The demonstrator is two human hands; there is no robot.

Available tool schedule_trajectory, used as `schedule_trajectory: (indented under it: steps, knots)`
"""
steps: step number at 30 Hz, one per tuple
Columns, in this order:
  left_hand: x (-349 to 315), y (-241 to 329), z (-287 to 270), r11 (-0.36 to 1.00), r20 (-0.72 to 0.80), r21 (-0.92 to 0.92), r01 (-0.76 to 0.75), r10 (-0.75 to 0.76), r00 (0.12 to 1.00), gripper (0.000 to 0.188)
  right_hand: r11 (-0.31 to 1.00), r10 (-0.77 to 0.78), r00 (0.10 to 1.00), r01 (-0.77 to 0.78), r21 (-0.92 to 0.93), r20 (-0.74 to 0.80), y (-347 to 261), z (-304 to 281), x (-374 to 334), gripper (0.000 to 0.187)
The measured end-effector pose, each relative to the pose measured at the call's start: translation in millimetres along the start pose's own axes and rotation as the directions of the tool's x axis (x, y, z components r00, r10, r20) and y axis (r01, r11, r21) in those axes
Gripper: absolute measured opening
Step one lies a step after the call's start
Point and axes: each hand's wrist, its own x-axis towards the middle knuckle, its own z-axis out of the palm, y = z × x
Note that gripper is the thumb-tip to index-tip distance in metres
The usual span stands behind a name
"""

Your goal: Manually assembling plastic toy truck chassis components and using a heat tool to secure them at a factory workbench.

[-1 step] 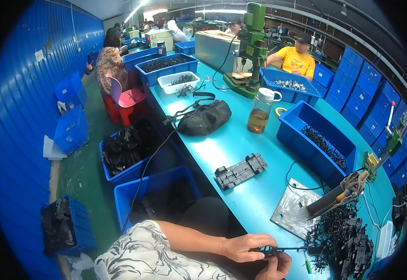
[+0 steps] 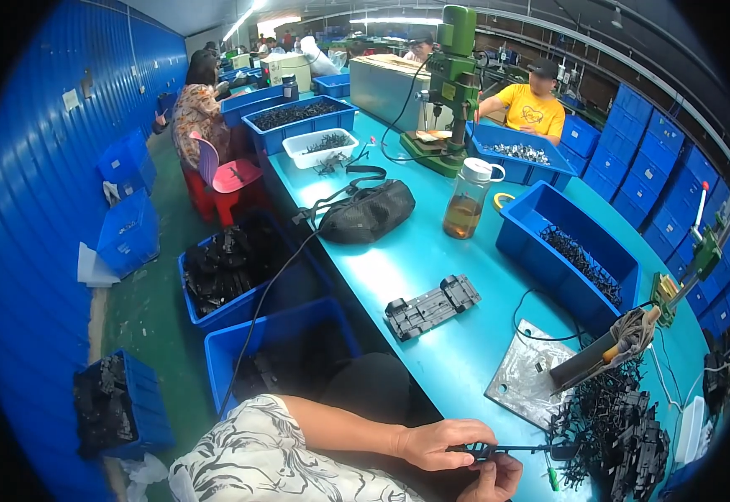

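At the table's near edge my left hand (image 2: 442, 443) is closed over a small black plastic part (image 2: 484, 452), with the fingers on top of it. My right hand (image 2: 495, 480) pinches the same part from below and right. A thin dark rod (image 2: 528, 448) runs from it toward a pile of black plastic pieces (image 2: 624, 435); whether rod and part are joined I cannot tell. Close to my right hand lies a small green-tipped piece (image 2: 553, 478). Farther up the table rests a black plastic chassis (image 2: 433, 307).
A metal plate (image 2: 525, 368) lies beside the pile, with a holder of wrapped tools (image 2: 612, 351) over it. Beyond are a blue bin (image 2: 519, 230), a bottle (image 2: 463, 205), a black bag (image 2: 369, 212) and a green drill press (image 2: 453, 92). Blue bins (image 2: 281, 335) stand left below the table.
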Motion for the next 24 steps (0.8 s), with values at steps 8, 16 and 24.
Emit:
schedule_trajectory:
  steps: [8,16,24]
  knots:
    - [-1.3,4.5,1.6,0.992,0.102,-0.065,0.107,-0.1,0.99,0.036,0.998,0.055,0.997,-0.057,-0.031,-0.051,8.7,-17.2,-12.4,0.01]
    - [8.3,5.7,7.7,0.769,0.126,-0.432,0.471,-0.466,0.876,0.031,0.994,0.097,0.983,-0.104,-0.038,-0.156,-13.0,-5.5,-4.8,0.008]
    - [27.7,5.1,-3.1,0.741,0.058,-0.276,0.612,-0.623,0.78,0.024,0.868,0.4,0.895,-0.439,0.23,0.198,-9.4,-32.2,9.8,0.053]
